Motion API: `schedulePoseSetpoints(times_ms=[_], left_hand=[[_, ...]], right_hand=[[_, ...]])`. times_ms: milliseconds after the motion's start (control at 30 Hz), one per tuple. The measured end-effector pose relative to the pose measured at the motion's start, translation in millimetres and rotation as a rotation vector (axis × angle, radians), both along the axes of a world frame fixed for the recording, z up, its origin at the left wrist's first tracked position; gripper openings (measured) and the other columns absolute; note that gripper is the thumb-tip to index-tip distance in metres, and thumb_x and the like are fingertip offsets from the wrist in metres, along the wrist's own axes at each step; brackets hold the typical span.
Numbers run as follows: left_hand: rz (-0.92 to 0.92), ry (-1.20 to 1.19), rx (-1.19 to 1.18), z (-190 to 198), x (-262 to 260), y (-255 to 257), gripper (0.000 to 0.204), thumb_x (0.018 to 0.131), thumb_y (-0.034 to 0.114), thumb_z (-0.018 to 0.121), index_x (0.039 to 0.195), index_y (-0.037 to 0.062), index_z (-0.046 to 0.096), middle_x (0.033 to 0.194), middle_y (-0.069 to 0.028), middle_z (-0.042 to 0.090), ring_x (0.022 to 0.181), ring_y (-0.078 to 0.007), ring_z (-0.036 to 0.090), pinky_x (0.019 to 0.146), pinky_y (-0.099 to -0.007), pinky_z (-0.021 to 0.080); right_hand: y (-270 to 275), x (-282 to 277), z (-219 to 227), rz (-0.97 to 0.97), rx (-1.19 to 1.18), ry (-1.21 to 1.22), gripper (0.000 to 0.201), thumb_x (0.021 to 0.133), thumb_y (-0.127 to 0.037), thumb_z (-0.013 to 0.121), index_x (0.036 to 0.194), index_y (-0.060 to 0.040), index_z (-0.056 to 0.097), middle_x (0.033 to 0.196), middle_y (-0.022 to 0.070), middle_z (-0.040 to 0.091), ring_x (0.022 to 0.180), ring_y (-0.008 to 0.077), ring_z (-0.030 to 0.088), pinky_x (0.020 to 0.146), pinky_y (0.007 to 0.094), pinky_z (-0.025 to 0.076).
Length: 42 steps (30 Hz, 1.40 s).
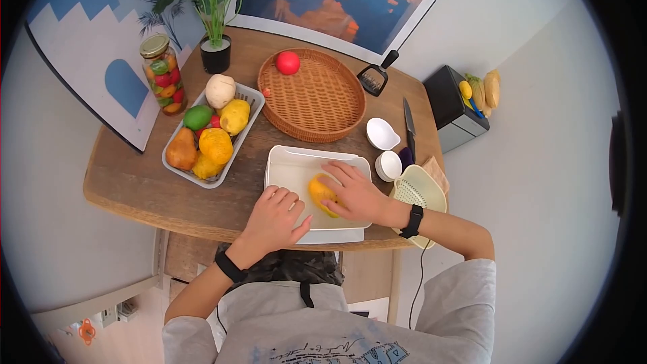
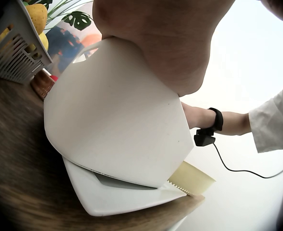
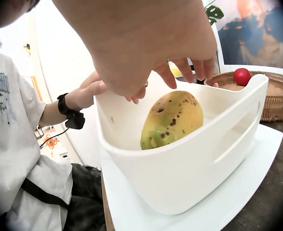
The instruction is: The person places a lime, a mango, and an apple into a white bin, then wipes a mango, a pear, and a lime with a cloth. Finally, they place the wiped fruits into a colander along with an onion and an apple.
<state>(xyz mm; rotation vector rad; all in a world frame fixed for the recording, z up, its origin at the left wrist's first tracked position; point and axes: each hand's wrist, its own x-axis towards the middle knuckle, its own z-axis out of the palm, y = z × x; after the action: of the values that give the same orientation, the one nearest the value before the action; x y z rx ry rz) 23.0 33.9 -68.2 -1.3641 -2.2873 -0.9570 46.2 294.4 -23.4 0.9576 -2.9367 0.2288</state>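
A yellow mango (image 3: 172,120) with dark spots and a greenish lower part is inside a white plastic bin (image 3: 180,178). My right hand (image 1: 354,192) is over the bin with its fingers spread across the mango's right side in the head view. In the right wrist view its fingertips hang loosely above and behind the fruit, not wrapped round it. With my left hand (image 1: 278,216) I hold the bin's near left corner, fingers over the rim and thumb outside. Under the bin lies a white board-like piece (image 2: 112,197).
A grey basket (image 1: 259,104) of mixed fruit stands at left, near a fruit jar (image 1: 162,74). Behind is a round wicker tray (image 1: 313,94) holding a red ball-shaped item (image 1: 288,63). At right are small white bowls (image 1: 382,133), a knife (image 1: 410,125) and a pale yellow colander (image 1: 421,192).
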Motion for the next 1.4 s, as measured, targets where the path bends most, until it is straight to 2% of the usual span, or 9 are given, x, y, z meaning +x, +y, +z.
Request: schedulePoseSetpoints(times_ms=[167,567,1133,1233,1400], left_hand=[[0.007,-0.002,-0.022,0,1,1,0.025,0.083,0.026,0.076,0.090,0.0032,0.070,0.096,-0.0106,0.067,0.094,-0.0286,0.063,0.090,-0.0424,0.047],[0.007,-0.009,-0.009,-1,1,1,0.024,0.082,0.025,0.076,0.091,0.0033,0.070,0.095,-0.0103,0.067,0.093,-0.0283,0.063,0.090,-0.0425,0.048],[0.012,-0.007,-0.013,0,1,0,0.023,0.082,0.025,0.076,0.090,0.0034,0.069,0.095,-0.0102,0.068,0.093,-0.0284,0.064,0.090,-0.0425,0.048],[0.016,0.030,0.003,1,0,2,0.026,0.086,0.028,0.073,0.083,0.0024,0.069,0.088,-0.0114,0.066,0.090,-0.0285,0.062,0.089,-0.0418,0.048],[0.005,0.026,0.019,1,0,2,0.026,0.086,0.027,0.073,0.084,0.0023,0.069,0.087,-0.0113,0.066,0.089,-0.0287,0.061,0.089,-0.0418,0.048]], right_hand=[[0,13,2,-0.027,0.005,-0.010,0.049,0.096,-0.032,0.068,0.132,0.0007,0.061,0.134,0.0214,0.056,0.134,0.0389,0.049,0.109,0.0490,0.043],[11,5,2,-0.048,0.006,-0.111,0.048,0.100,-0.026,0.063,0.141,-0.0020,0.056,0.143,0.0231,0.054,0.136,0.0412,0.049,0.112,0.0515,0.041],[23,36,23,0.006,0.015,-0.118,0.045,0.098,-0.025,0.065,0.137,-0.0027,0.058,0.137,0.0191,0.059,0.138,0.0396,0.048,0.112,0.0517,0.040],[23,38,19,0.006,0.021,-0.107,0.047,0.098,-0.026,0.066,0.139,-0.0027,0.057,0.137,0.0194,0.059,0.139,0.0398,0.048,0.112,0.0522,0.040],[24,27,0,0.005,0.009,-0.108,0.050,0.099,-0.028,0.064,0.142,-0.0021,0.056,0.141,0.0207,0.058,0.141,0.0408,0.047,0.114,0.0527,0.039]])
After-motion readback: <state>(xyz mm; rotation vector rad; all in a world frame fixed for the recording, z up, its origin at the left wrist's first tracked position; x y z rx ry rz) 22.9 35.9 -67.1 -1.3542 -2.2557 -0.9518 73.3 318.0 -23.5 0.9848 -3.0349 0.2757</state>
